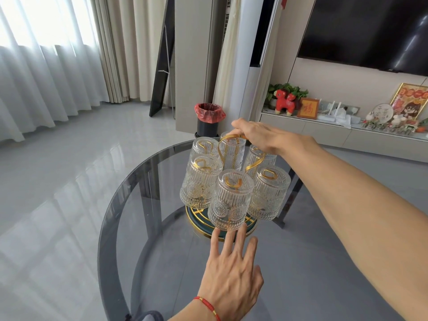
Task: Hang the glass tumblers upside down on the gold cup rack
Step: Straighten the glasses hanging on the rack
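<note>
Six glass tumblers (232, 200) hang inverted on the gold cup rack (231, 144); right hand (259, 137) pinches its top loop, left hand (231, 274) fingers spread, empty.

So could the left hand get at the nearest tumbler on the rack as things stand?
Probably yes. The left hand is spread open just below the nearest tumbler, fingertips almost at its rim, with nothing between them. The right hand is up at the rack handle.

Left hand (231, 272) flat, fingers spread forward; right hand (261, 137) outstretched, grip pinched closed, palm down.
</note>
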`<state>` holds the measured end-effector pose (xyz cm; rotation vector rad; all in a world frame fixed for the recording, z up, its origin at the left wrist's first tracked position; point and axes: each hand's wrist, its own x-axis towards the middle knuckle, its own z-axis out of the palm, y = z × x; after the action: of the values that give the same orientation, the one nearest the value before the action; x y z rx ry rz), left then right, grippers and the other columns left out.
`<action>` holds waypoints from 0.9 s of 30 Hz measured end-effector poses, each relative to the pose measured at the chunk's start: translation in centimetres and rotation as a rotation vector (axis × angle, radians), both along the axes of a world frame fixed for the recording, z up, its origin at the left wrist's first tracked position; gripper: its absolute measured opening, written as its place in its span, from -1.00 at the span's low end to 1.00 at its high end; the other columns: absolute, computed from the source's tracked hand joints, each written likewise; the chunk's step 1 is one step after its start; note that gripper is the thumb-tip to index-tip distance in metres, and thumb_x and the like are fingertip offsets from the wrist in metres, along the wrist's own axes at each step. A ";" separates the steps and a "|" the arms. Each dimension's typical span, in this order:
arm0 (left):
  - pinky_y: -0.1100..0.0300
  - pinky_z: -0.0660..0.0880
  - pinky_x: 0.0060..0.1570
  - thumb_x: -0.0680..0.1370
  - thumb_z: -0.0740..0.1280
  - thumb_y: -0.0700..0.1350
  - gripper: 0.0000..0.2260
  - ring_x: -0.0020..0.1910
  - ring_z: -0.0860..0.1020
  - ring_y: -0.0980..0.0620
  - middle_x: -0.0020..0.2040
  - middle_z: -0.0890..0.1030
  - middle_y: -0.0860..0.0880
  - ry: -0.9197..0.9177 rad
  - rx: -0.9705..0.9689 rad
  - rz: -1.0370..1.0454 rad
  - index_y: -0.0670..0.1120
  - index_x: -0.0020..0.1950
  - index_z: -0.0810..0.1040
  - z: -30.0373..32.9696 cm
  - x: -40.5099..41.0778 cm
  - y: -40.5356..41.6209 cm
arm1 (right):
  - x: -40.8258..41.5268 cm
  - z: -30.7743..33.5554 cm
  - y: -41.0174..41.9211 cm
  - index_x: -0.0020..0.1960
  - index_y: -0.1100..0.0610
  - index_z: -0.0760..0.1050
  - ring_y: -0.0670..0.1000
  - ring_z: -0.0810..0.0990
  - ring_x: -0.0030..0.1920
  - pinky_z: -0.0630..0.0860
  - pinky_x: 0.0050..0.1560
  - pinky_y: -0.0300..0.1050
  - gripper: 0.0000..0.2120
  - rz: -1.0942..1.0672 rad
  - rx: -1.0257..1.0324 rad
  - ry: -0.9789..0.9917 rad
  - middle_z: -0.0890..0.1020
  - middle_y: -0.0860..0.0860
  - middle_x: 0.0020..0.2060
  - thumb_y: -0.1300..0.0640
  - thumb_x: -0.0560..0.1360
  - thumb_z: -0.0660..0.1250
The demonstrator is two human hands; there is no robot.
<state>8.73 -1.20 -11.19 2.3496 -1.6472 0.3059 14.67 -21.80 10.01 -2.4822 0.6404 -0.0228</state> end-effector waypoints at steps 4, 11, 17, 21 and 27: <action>-0.35 0.39 0.35 0.48 0.30 0.13 -0.51 0.34 0.50 -0.22 0.45 0.50 -0.20 0.004 0.001 0.001 -0.06 0.34 0.55 0.1 0.0 0.0 | 0.0 0.1 0.0 0.50 0.03 0.50 0.16 0.34 0.54 0.19 0.49 0.17 -0.32 0.022 -0.017 0.012 0.39 0.11 0.58 -0.29 0.65 -0.11; -0.35 0.38 0.35 0.47 0.30 0.13 -0.51 0.32 0.51 -0.21 0.44 0.50 -0.21 0.006 -0.009 -0.002 -0.06 0.34 0.55 0.0 0.0 0.0 | -0.1 0.0 -0.2 0.47 -0.03 0.53 0.17 0.38 0.50 0.24 0.37 0.08 -0.35 0.039 -0.052 0.005 0.40 0.12 0.57 -0.28 0.67 -0.13; -0.34 0.38 0.35 0.48 0.30 0.13 -0.52 0.30 0.50 -0.21 0.44 0.49 -0.21 0.009 -0.020 -0.005 -0.07 0.34 0.54 -0.1 0.0 0.0 | -0.4 0.1 -0.1 0.37 -0.02 0.62 0.14 0.42 0.50 0.25 0.49 0.17 -0.40 0.068 -0.059 -0.069 0.46 0.10 0.53 -0.21 0.69 -0.11; -0.35 0.38 0.35 0.48 0.29 0.12 -0.52 0.31 0.50 -0.21 0.44 0.49 -0.21 0.012 -0.014 -0.005 -0.07 0.33 0.54 -0.1 0.0 0.0 | -0.8 0.4 0.1 0.28 0.02 0.65 0.08 0.51 0.38 0.34 0.41 0.15 -0.47 0.091 -0.168 -0.147 0.57 0.08 0.41 -0.12 0.71 -0.05; -0.34 0.41 0.33 0.45 0.31 0.15 -0.51 0.31 0.52 -0.21 0.43 0.52 -0.20 0.013 0.026 -0.002 -0.05 0.32 0.57 0.2 0.0 0.0 | -0.5 0.6 2.5 -0.01 0.11 0.74 -0.25 0.63 -0.20 0.51 -0.21 -0.22 -0.66 0.278 -0.382 -0.382 0.72 -0.17 -0.26 0.03 0.50 0.21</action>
<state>8.68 -1.20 -11.00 2.3630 -1.6577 0.2701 14.19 -19.27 10.64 -2.7975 0.1333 -0.5439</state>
